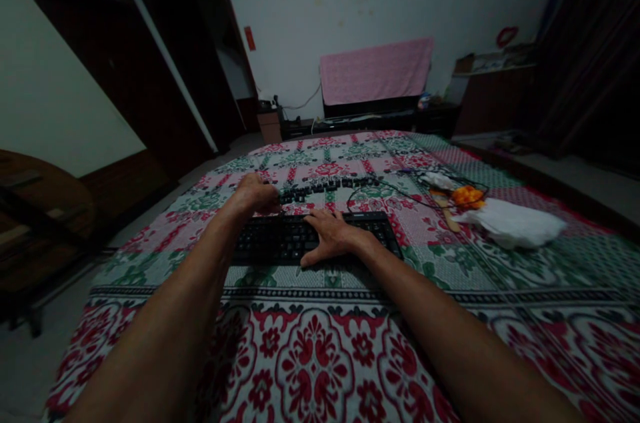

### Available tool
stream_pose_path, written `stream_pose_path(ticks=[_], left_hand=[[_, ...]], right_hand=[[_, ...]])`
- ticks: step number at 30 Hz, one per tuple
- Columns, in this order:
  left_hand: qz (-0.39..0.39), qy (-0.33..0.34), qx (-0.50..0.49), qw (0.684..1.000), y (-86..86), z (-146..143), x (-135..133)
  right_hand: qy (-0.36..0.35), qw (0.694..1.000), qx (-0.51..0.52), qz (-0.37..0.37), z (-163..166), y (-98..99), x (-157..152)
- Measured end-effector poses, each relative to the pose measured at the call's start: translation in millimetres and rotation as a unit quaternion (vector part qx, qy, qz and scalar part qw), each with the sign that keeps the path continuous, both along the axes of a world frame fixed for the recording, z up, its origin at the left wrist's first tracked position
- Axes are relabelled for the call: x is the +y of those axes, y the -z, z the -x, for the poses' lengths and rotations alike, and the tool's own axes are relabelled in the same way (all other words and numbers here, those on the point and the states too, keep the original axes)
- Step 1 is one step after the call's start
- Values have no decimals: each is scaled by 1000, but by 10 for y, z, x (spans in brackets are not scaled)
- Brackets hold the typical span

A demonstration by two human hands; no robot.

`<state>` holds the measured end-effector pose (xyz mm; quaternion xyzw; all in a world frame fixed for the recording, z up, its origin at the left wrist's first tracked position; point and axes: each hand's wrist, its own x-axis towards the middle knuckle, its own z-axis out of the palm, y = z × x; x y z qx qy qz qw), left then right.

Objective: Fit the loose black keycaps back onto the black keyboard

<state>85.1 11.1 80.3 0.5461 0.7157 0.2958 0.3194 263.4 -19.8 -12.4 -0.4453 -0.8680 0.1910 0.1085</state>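
Observation:
A black keyboard [280, 243] lies on the patterned cloth in front of me. My right hand [330, 235] rests on it with fingers spread, thumb near the front edge. At the keyboard's back left, my left hand [256, 196] is closed with its fingertips curled down; whatever they hold, if anything, is hidden. Behind the keyboard, several loose black keycaps [327, 187] stretch in an uneven row from my left hand towards the right. A thin black cable [370, 185] curves from the keyboard's back edge to the right.
Right of the keyboard lie a white crumpled cloth or bag [520, 223], an orange bundle [467, 197] and a flat wooden stick [450, 215]. The patterned cloth [315, 356] covers the whole surface. Beyond it, a pink towel [376, 71] hangs over a dark screen-like object.

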Motion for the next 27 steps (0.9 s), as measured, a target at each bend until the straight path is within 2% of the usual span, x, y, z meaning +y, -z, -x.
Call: stream_pose_path(ticks=[3,6,10,13,15,20,24,27], left_hand=[[-6,7,-16,1000,18,-47,-51],[-7,22,-49,999,103,-105,-113],[-15,25,-76,997,158,-193,-183],[-30,29,-117,992,176,-234,-207],[-36,36,-172,984,201,-241,-210],[-53,35,-293,954,323,-230,-192],[-88,7,-301,949,436,-262,-183],[-125,5,-292,948,483,-297,-194]], right_hand=[[0,1000,14,7,-4,-23,-5],[16,996,87,-17,21,-58,-6],[12,967,244,-72,76,-57,30],[-19,944,324,-56,106,-23,75],[3,934,354,-47,118,-9,102],[42,925,373,-62,117,-22,127],[56,934,336,-107,97,10,136],[50,936,332,-107,84,71,172]])
